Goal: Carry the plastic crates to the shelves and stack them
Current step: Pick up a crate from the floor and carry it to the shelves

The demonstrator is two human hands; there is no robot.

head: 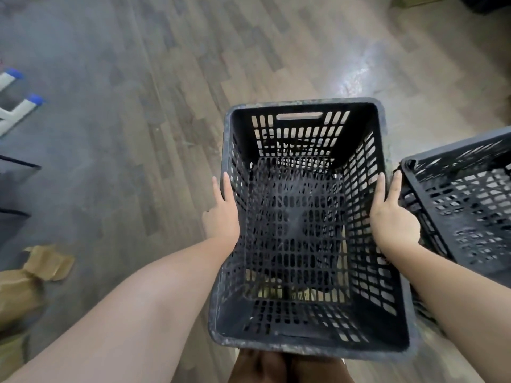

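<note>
Bare wood floor lies open to my left. My left hand and right hand press flat, fingers together, against the long sides of an empty black slotted crate; another black crate sits tilted just beside it on the right.

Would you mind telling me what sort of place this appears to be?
Probably a storeroom or stockroom: black slotted crates, flattened cardboard on the wood-look floor, and a stepladder's blue-capped feet.
</note>
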